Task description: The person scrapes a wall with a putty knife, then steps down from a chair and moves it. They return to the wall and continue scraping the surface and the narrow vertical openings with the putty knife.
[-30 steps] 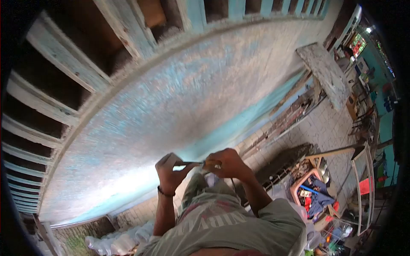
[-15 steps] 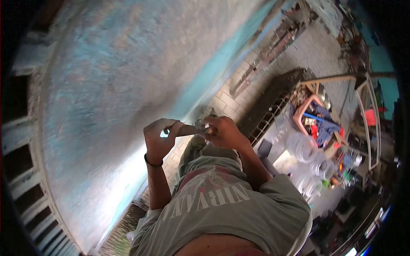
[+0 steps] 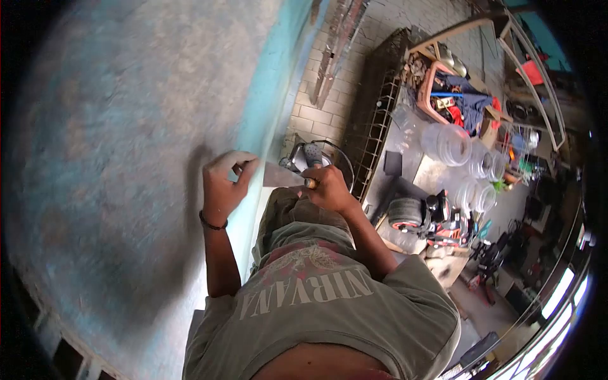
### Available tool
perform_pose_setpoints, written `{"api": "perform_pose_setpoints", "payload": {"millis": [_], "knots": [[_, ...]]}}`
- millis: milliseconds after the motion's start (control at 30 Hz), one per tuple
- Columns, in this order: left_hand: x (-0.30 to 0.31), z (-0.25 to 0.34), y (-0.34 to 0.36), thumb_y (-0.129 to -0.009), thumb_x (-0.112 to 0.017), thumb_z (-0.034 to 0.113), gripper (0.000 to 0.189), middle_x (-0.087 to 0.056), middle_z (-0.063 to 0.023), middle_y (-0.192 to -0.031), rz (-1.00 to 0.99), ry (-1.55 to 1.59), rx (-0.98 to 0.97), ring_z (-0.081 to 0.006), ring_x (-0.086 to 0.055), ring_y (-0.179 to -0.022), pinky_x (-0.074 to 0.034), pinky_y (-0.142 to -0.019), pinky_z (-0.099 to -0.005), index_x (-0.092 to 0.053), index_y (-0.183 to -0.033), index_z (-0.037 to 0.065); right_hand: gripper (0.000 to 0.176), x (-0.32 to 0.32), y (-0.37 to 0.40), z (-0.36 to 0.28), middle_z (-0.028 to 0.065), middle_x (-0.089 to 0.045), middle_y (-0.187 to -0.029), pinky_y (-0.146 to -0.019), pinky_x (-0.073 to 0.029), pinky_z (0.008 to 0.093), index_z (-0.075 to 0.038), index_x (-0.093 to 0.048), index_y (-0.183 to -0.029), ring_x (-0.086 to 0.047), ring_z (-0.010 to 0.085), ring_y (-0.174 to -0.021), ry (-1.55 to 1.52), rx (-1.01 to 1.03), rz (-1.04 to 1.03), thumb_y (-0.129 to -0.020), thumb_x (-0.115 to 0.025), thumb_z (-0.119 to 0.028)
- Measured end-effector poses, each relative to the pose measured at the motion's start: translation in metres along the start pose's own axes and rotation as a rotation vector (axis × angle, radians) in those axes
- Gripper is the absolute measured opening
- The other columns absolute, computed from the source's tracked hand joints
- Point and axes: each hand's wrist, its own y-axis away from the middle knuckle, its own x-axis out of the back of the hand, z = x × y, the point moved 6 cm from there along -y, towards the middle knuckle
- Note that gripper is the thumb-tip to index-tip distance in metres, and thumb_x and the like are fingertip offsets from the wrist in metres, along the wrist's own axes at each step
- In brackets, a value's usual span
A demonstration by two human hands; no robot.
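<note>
My right hand (image 3: 331, 188) is wrapped round the handle of a putty knife (image 3: 282, 177), whose flat metal blade points left towards the wall. Close to the blade's far end is my left hand (image 3: 223, 183), wearing a dark bracelet, its thumb and fingers bent together in a pinch. Pale grey smears cover its upper fingers. Whether anything sits between those fingertips, or whether they touch the blade, I cannot make out. The worn blue-grey wall (image 3: 145, 126) stands right beside my left hand.
To the right is a table with clear plastic jars (image 3: 446, 144), a pink-framed basket (image 3: 425, 95) of cloth and tools, and a black-and-red machine (image 3: 408, 215). A wire rack (image 3: 373, 136) runs along the table's near side. Metal bars (image 3: 335, 54) lean farther ahead by the tiled floor (image 3: 313, 120).
The view has swung, so the wall and table sit differently. My left hand has drawn slightly away from my right, and more of the blade shows between them.
</note>
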Motion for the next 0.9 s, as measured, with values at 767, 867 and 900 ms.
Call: {"api": "perform_pose_setpoints", "payload": {"millis": [767,867,900], "knots": [[-0.105,-0.168,-0.056,-0.100,-0.062,0.017,0.042,-0.057,-0.0097,-0.057,0.132,-0.906,-0.680,-0.0228,-0.051,-0.046,-0.035,-0.047,-0.0356,-0.053,-0.060,0.006,0.043,-0.153,0.107,0.628,0.0191,-0.071,-0.074,-0.077,-0.056,0.0477,-0.005,-0.078,-0.096,-0.071,0.0459,-0.081,0.235,-0.833,0.322,-0.097,-0.067,-0.047],[-0.097,-0.190,-0.038,-0.096,-0.064,0.021,0.042,-0.053,-0.0098,-0.056,0.124,-0.828,-0.722,-0.0261,-0.052,-0.047,-0.039,-0.050,-0.0352,-0.050,-0.059,0.007,0.035,-0.170,0.100,0.650,0.0171,-0.068,-0.121,-0.095,-0.054,0.0482,-0.018,-0.073,-0.125,-0.065,0.0415,-0.111,0.354,-0.796,0.198,-0.099,-0.065,-0.039],[-0.091,-0.201,-0.033,-0.095,-0.065,0.023,0.041,-0.053,-0.0101,-0.056,0.074,-0.753,-0.683,-0.0276,-0.053,-0.047,-0.041,-0.050,-0.0355,-0.050,-0.060,0.008,0.038,-0.168,0.092,0.649,0.0169,-0.065,-0.133,-0.100,-0.053,0.0483,-0.021,-0.070,-0.132,-0.062,0.0406,-0.121,0.420,-0.770,0.194,-0.099,-0.064,-0.039]]}}
